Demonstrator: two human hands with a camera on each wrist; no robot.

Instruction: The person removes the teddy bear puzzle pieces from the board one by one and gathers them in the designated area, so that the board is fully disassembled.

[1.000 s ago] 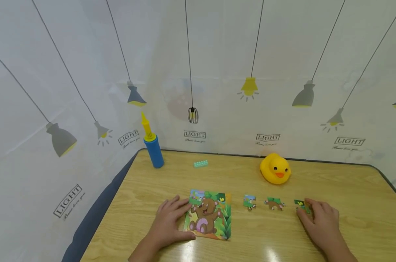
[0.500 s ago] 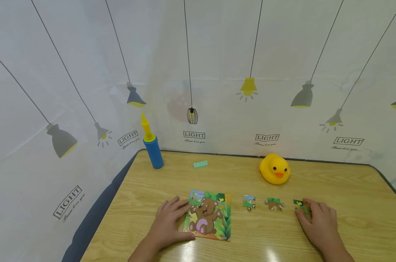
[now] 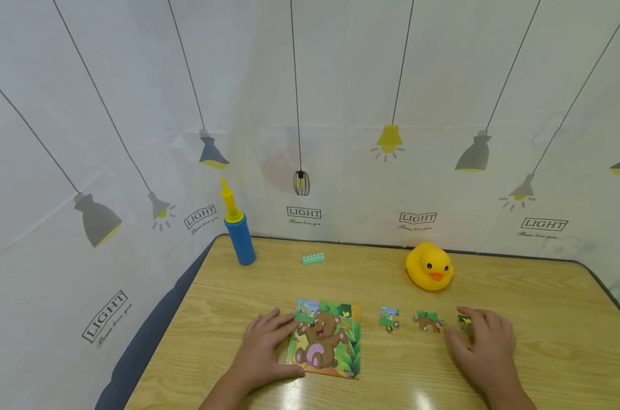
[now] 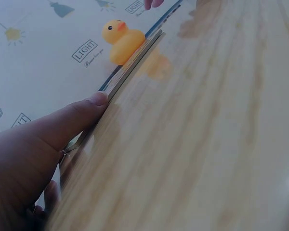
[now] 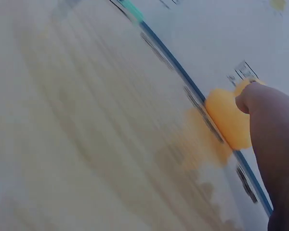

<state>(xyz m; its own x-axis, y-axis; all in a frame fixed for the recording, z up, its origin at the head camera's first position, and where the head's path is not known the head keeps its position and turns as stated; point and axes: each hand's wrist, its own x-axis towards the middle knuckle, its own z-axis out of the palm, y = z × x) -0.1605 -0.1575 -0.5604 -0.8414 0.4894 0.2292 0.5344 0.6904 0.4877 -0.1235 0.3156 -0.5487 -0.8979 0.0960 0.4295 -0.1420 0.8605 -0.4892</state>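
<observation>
A square bear puzzle (image 3: 326, 340) lies flat on the table. My left hand (image 3: 262, 350) rests at its left side, fingertips on the upper left edge and thumb along the lower edge. Three loose puzzle pieces line up to its right: a blue-green left piece (image 3: 389, 319), a brown-green middle piece (image 3: 428, 321) and a dark green right piece (image 3: 464, 323). My right hand (image 3: 486, 348) hovers over the right piece and covers part of it. In the right wrist view its thumb (image 5: 265, 110) stands apart from the pieces, holding nothing visible.
A yellow rubber duck (image 3: 429, 266) sits behind the pieces. A blue hand pump (image 3: 241, 239) with a yellow nozzle stands at the back left, and a mint toy brick (image 3: 313, 258) lies near the back edge. A printed curtain (image 3: 350, 171) hangs behind the table.
My right hand has shifted left and its fingers have come away from the right piece, which stays in place. The left hand and the puzzle have not moved.
</observation>
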